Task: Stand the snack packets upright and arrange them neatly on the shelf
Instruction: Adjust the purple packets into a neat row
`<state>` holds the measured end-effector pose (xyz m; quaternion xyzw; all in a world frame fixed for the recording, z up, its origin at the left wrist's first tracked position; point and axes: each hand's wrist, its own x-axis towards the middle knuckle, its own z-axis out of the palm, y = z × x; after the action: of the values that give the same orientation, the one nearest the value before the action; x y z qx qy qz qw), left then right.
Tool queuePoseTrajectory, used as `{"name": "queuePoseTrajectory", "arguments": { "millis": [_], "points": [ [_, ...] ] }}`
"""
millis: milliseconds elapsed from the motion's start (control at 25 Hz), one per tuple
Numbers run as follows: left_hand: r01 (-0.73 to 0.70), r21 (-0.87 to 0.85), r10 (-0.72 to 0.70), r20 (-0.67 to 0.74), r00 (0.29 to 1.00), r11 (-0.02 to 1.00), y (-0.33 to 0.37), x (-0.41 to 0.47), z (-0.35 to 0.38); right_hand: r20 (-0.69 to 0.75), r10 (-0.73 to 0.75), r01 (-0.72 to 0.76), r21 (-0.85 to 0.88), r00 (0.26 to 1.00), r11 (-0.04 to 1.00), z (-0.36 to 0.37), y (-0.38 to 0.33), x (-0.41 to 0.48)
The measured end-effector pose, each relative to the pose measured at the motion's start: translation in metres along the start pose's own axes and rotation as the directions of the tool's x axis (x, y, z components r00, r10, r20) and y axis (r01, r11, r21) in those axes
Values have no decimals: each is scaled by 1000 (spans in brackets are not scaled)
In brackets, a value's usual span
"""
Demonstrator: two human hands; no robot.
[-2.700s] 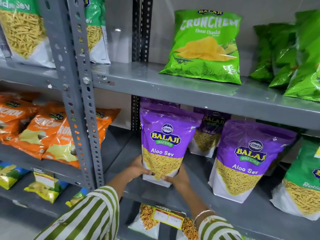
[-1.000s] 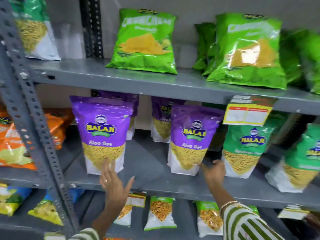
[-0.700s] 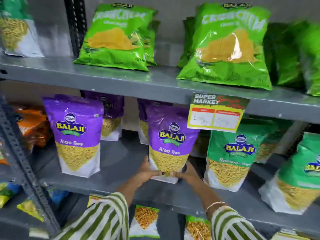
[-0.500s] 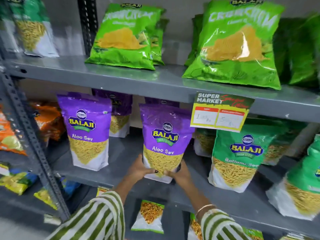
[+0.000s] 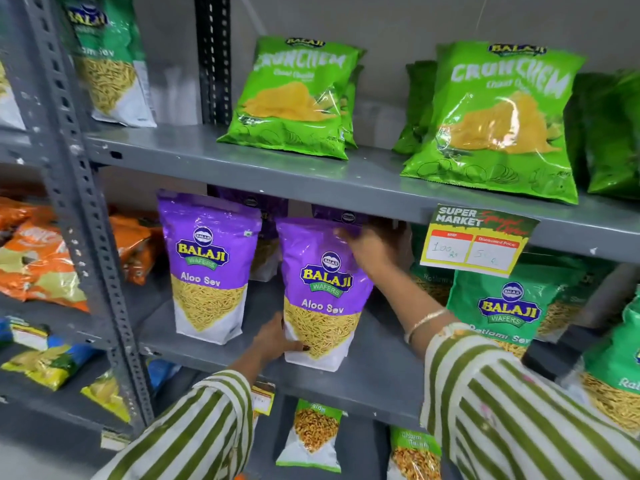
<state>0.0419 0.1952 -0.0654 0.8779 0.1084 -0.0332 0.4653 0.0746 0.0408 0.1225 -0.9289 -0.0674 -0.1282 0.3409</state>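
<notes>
Head cam has both hands on the second purple Aloo Sev packet (image 5: 323,292), which stands upright on the middle shelf (image 5: 374,379), just right of the first purple packet (image 5: 209,268). The left hand (image 5: 277,341) is wrapped around its bottom left corner, so that grip is holding the packet's base. The right hand (image 5: 377,247) is up at the top right corner, fingers (image 5: 346,237) laid over the top edge. It looks like a light pinch or steadying hold, but I honestly can't tell if it's properly clamped.

What could go wrong from here: the packet sits pretty close to the shelf's front lip, and these pouches are top-heavy and slippery (shiny film, loose fill). If both hands let go before the base is flat, I'd guess it tips forward off the shelf or leans into its purple neighbour. The right hand is also right under the upper shelf's edge and near the price tag (image 5: 478,240), so pulling out carelessly could knock the tag. More packets stand behind, and shoving this one back could topple them.

Compared with half a second ago: both hands were down at the base then. Now the right hand has gone up to the top corner while the left stayed low, and the packet sits closer to the first one.
</notes>
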Motion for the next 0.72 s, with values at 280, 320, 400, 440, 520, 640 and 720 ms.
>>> {"name": "queuePoseTrajectory", "arguments": {
  "millis": [280, 320, 400, 440, 520, 640, 720],
  "points": [
    [-18, 3, 18, -7, 1000, 1000, -5, 4, 0, 122, -42, 51, -74, 992, 996, 4, -23, 2],
    [-25, 0, 25, 1, 1000, 1000, -5, 5, 0, 80, -3, 2, 15, 997, 1000, 4, -22, -2],
    [-17, -13, 17, 34, 999, 1000, -4, 6, -1, -78, 120, -107, 150, 990, 983, 2, -6, -18],
    [-6, -31, 8, 45, 999, 1000, -4, 6, -2, -194, 171, -132, 198, 966, 971, 8, 12, -28],
    [7, -64, -4, 57, 998, 998, -8, 7, -1, -298, 211, -105, 336, 931, 936, 29, 54, -50],
    [-17, -64, 18, 21, 1000, 998, -11, 9, 1, 178, 273, -326, 483, 945, 813, 83, 109, -70],
    [-33, -38, 33, 21, 999, 999, -10, 10, 0, 319, 242, -368, 430, 916, 824, 108, 119, -77]
  ]
}}
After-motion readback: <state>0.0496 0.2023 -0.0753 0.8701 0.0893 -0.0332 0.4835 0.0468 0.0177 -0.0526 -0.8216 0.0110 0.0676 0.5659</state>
